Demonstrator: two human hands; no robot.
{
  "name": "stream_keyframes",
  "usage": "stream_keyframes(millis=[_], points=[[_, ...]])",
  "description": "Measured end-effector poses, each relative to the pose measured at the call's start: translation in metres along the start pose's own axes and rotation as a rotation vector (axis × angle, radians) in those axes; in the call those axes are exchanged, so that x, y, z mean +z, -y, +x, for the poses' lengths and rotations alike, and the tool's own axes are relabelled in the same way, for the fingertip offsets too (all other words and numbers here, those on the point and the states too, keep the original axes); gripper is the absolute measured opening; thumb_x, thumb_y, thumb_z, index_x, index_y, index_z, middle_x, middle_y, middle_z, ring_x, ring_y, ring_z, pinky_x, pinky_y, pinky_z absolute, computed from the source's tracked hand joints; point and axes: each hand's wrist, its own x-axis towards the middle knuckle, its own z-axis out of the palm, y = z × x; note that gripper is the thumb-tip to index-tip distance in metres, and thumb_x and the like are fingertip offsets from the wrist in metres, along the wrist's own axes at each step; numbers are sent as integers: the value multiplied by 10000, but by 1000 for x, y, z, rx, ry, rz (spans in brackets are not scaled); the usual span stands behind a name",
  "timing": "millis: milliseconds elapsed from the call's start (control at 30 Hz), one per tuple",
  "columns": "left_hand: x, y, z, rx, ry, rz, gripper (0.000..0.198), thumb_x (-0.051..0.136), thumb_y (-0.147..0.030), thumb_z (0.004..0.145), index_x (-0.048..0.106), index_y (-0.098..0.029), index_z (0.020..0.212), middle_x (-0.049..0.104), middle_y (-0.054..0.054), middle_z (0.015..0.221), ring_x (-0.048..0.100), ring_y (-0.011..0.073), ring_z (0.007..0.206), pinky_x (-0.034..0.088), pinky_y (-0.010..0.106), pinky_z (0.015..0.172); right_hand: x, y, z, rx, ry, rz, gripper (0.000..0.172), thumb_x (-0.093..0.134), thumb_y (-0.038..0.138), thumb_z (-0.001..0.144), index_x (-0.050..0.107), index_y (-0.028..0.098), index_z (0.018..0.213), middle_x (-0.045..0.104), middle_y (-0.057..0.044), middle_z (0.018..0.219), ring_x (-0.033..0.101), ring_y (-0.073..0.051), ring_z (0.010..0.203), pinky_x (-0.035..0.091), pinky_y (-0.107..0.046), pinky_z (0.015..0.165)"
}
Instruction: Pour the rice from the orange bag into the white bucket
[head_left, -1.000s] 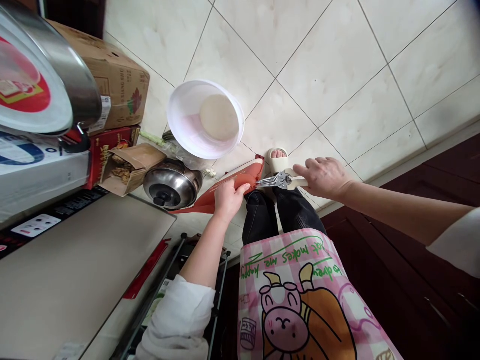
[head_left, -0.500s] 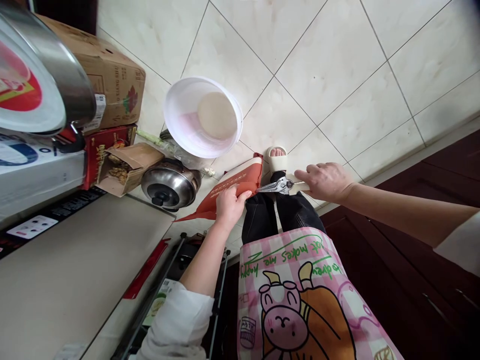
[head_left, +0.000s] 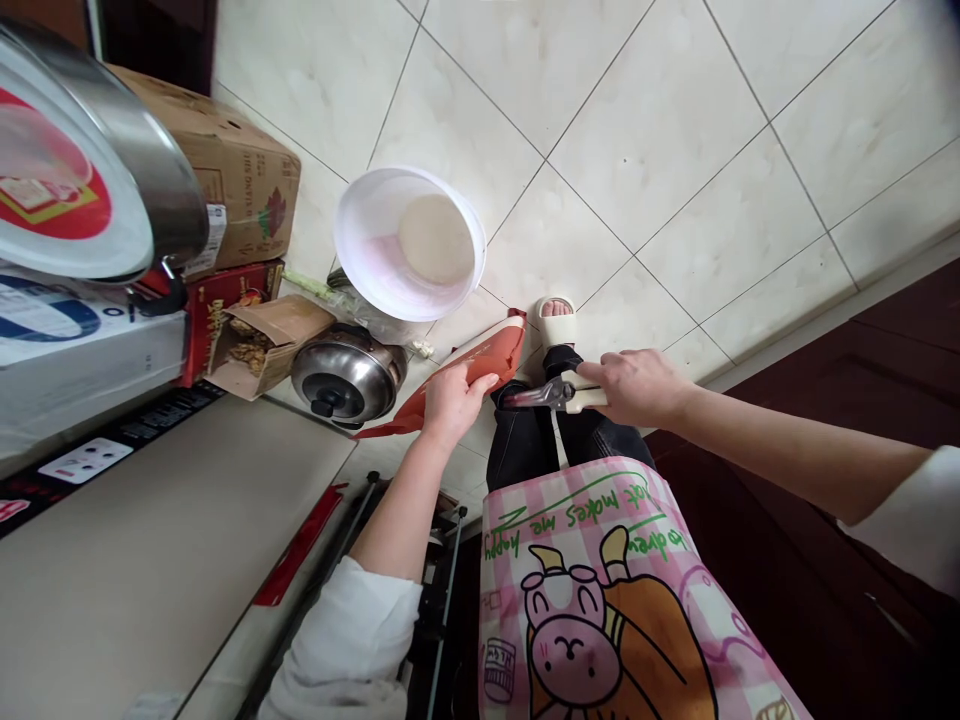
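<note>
An orange-and-white bag (head_left: 499, 350) hangs upright in front of my legs. My left hand (head_left: 454, 403) grips its upper edge with the thumb pressed along it. In my right hand (head_left: 643, 386) are kitchen shears (head_left: 559, 393) with cream handles and metal blades. The blades point left and look close together, just beside the bag's right end and apart from my left hand. What the bag holds is hidden.
A white bucket (head_left: 349, 245) with pale contents stands on the tiled floor beyond the bag. To the left are a lidded metal pot (head_left: 356, 372), a paper bag (head_left: 289, 328), cartons (head_left: 251, 175) and a counter top (head_left: 187, 540). Dark cabinets (head_left: 825, 480) line the right.
The shears have drawn back from the bag's edge and moved nearer to me, their blades coming together. My left hand still holds the bag, and its top has tilted slightly.
</note>
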Motion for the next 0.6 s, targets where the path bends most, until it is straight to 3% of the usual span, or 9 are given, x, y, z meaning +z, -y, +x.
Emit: stream_keyframes(millis=[133,367,500,600], points=[[-6,-1,3,-20,-3,-51,304,622,-377,832,730,-163,1020,762,111,988,693,280,939,503,354,854,7,-5,-7,144,-35,84,412,460,513,848,566,271,1165,651,-82,884,600,-236,756,287,-289,561],[-5,1,2,28,-45,-114,273,628,-347,824,740,-161,990,768,89,944,690,268,908,508,355,836,9,0,-7,185,-29,124,480,446,527,866,520,247,1249,641,-113,952,610,-270,829,320,-305,602],[9,19,-6,141,-127,-133,189,632,-306,823,743,-187,920,765,60,919,692,235,887,511,320,826,5,2,0,154,-22,127,449,451,483,874,522,240,1245,639,-121,975,608,-280,860,340,-317,638],[22,38,-11,83,-186,-106,195,632,-318,827,729,-167,902,766,81,908,697,247,870,519,328,800,9,-2,1,134,-9,98,452,462,476,870,524,235,1247,636,-130,991,605,-292,879,346,-328,665]])
